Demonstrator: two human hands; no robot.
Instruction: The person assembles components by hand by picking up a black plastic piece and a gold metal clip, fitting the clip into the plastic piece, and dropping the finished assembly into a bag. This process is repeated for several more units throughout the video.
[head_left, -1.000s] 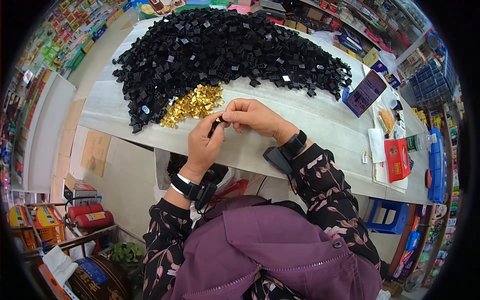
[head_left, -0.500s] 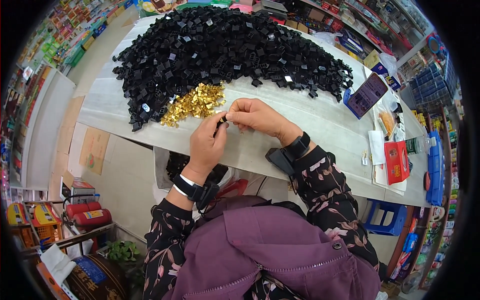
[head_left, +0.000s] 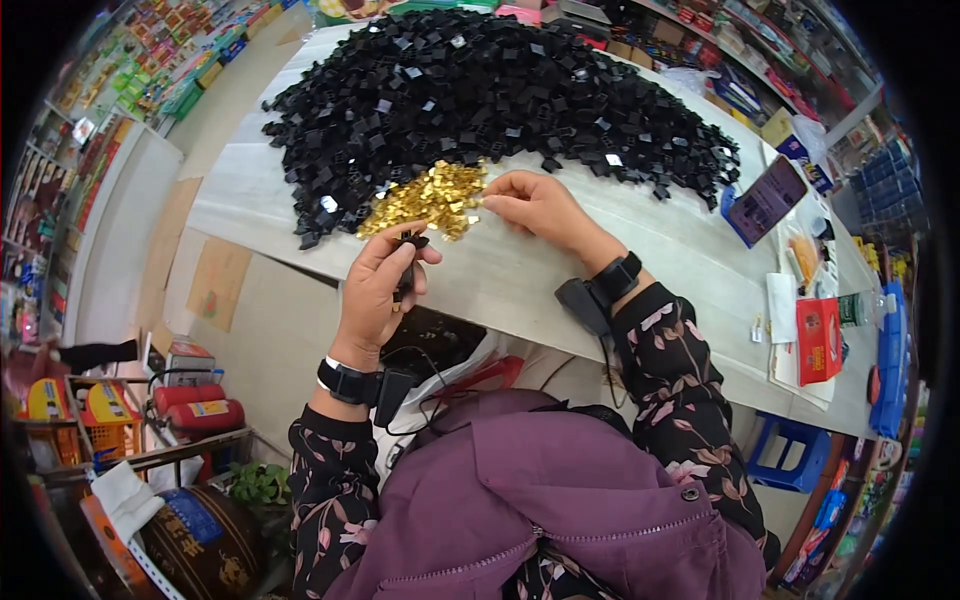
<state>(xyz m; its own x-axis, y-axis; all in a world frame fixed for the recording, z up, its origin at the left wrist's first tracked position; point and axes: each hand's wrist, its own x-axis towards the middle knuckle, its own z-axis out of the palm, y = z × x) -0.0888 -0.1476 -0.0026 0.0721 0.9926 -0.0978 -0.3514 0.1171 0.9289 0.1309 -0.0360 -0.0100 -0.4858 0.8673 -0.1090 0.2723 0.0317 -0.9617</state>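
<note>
My left hand (head_left: 376, 285) is closed around a small black plastic piece (head_left: 410, 241), held up between thumb and fingers over the table's near edge. My right hand (head_left: 538, 208) is at the right side of a heap of small shiny gold metal pieces (head_left: 430, 195). Its thumb and forefinger are pinched together at the heap's edge; whether anything sits between the tips is too small to make out. Behind the gold pieces spreads a large pile of small, squarish black plastic pieces (head_left: 480, 100), a few showing pale, shiny faces.
On the right of the pale table (head_left: 620, 260) stand a propped phone (head_left: 765, 203), a red box (head_left: 818, 340) and a clear bottle (head_left: 862, 308). A container of black pieces (head_left: 435, 340) sits below the near edge. A blue stool (head_left: 790, 452) is at lower right.
My hands have parted. The left has drawn back slightly left and down with the black piece; the right has moved to the gold heap's edge. The whole view has shifted a little.
</note>
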